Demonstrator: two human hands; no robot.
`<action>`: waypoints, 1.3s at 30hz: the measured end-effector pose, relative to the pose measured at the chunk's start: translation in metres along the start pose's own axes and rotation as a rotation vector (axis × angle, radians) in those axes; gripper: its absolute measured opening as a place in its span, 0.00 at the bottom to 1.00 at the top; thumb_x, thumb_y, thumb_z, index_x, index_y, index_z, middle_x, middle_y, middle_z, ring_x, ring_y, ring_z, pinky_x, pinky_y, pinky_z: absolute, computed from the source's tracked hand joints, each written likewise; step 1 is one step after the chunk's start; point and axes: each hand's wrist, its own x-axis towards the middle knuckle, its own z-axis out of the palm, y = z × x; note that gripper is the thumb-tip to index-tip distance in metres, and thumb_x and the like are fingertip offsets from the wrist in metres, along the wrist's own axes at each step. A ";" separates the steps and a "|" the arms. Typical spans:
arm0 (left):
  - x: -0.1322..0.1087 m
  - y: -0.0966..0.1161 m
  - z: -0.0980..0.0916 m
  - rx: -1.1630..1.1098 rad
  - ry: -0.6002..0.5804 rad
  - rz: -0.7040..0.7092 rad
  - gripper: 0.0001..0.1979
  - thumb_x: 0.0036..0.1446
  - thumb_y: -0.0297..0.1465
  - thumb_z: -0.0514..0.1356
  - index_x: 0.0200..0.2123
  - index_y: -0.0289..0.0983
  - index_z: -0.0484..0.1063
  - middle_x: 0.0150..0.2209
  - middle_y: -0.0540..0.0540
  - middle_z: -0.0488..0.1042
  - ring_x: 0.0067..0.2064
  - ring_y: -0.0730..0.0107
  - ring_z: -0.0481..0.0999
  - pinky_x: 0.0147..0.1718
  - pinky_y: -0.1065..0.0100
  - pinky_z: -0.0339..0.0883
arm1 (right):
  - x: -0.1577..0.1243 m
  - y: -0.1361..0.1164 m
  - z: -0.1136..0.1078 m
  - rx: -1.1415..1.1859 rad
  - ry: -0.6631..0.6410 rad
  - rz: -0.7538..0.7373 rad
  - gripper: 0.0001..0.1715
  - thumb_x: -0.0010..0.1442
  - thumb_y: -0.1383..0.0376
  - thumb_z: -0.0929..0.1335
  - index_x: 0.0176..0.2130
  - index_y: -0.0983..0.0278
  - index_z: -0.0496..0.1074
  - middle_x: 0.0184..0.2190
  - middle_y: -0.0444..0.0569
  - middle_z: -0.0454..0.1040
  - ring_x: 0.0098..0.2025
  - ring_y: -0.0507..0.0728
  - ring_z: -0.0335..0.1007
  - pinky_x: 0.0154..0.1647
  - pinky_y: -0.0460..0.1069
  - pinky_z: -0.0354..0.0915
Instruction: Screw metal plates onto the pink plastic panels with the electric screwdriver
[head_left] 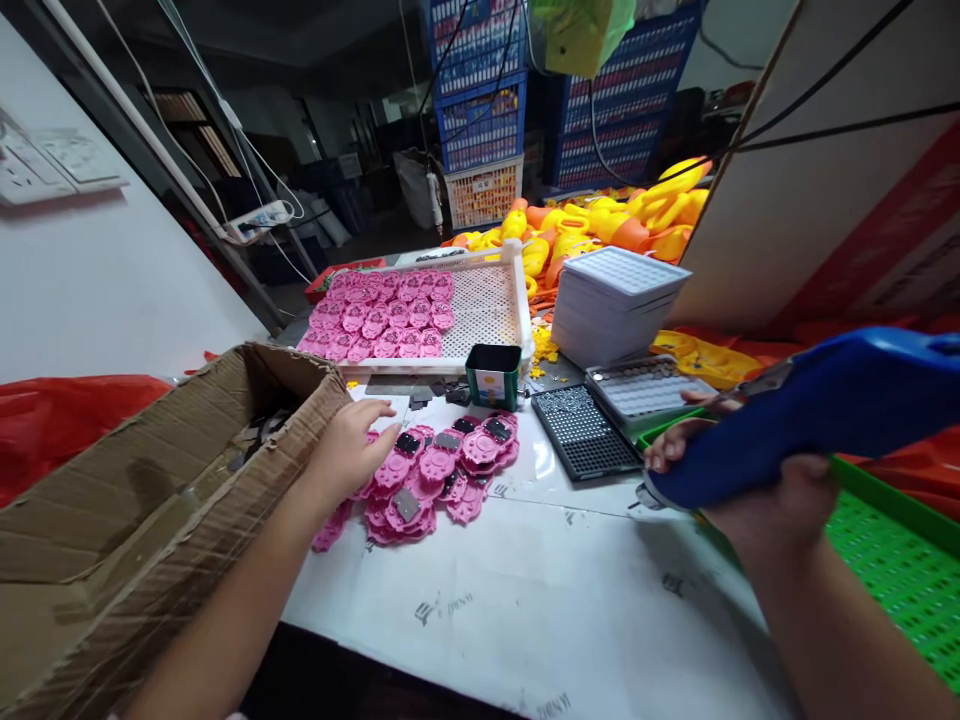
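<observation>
My left hand (356,445) reaches over the left side of a heap of pink scalloped plastic parts (439,465), its fingers stretched out and apart. Several of those parts carry black or grey rectangular pieces. On the right, my right hand (772,510) is wrapped round a large blue hand-held tool (817,410) with a small metal tip pointing down and left toward the table; its exact kind is unclear. Left of that tip lies a black perforated tray (585,430) with many tiny shiny pieces. A dark green tin (493,378) stands behind the pink heap.
An open cardboard box (225,500) borders the left side. Behind, a white crate (480,300) holds rows of pink parts. A stack of white trays (615,310) stands right of it, before piled yellow-orange parts (600,225). A green basket (892,560) lies right.
</observation>
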 end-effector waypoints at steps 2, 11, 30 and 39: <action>0.025 0.006 0.007 0.032 -0.039 0.001 0.12 0.62 0.34 0.58 0.42 0.36 0.77 0.51 0.41 0.78 0.54 0.57 0.76 0.57 0.58 0.68 | 0.001 0.000 0.000 0.008 -0.005 0.002 0.34 0.28 0.38 0.77 0.32 0.55 0.80 0.16 0.47 0.74 0.17 0.58 0.68 0.18 0.53 0.68; 0.150 0.026 0.054 0.258 -0.219 0.019 0.16 0.66 0.38 0.60 0.53 0.37 0.71 0.54 0.41 0.72 0.51 0.60 0.75 0.50 0.53 0.73 | 0.001 0.001 -0.006 0.041 0.025 0.005 0.33 0.30 0.40 0.78 0.34 0.56 0.79 0.18 0.49 0.75 0.19 0.58 0.69 0.19 0.53 0.69; 0.248 0.021 0.102 0.476 -0.321 -0.009 0.20 0.65 0.39 0.60 0.57 0.37 0.68 0.59 0.40 0.69 0.56 0.55 0.72 0.54 0.47 0.69 | 0.005 0.000 -0.006 0.013 0.041 -0.021 0.37 0.33 0.39 0.76 0.37 0.60 0.77 0.18 0.50 0.74 0.19 0.58 0.68 0.19 0.53 0.68; 0.228 0.036 0.072 0.450 -0.230 -0.008 0.22 0.66 0.39 0.60 0.59 0.38 0.67 0.63 0.39 0.65 0.62 0.51 0.67 0.59 0.43 0.64 | 0.003 0.002 -0.003 0.034 0.044 -0.026 0.37 0.33 0.40 0.77 0.38 0.59 0.74 0.18 0.47 0.74 0.19 0.58 0.68 0.19 0.52 0.68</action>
